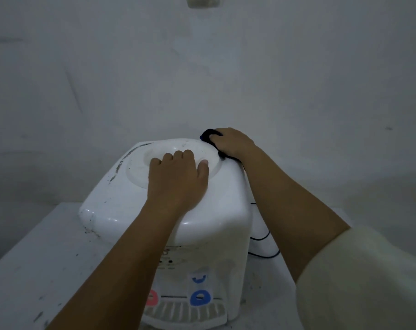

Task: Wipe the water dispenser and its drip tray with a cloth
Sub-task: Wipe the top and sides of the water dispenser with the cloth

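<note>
Two hands on a white water dispenser, left hand flat on top, fingers relaxed, right hand gripping a dark cloth at the back edge.

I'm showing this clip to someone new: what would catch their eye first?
The white water dispenser in the centre, with dark grime along its left edge. The left hand rests on its top, while the right hand grips a dark cloth at the back right corner.

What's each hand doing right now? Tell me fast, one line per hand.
Left hand: open, resting flat on the top of the white plastic water dispenser.
Right hand: fingers curled round a dark crumpled cloth at the dispenser's back edge.
</note>
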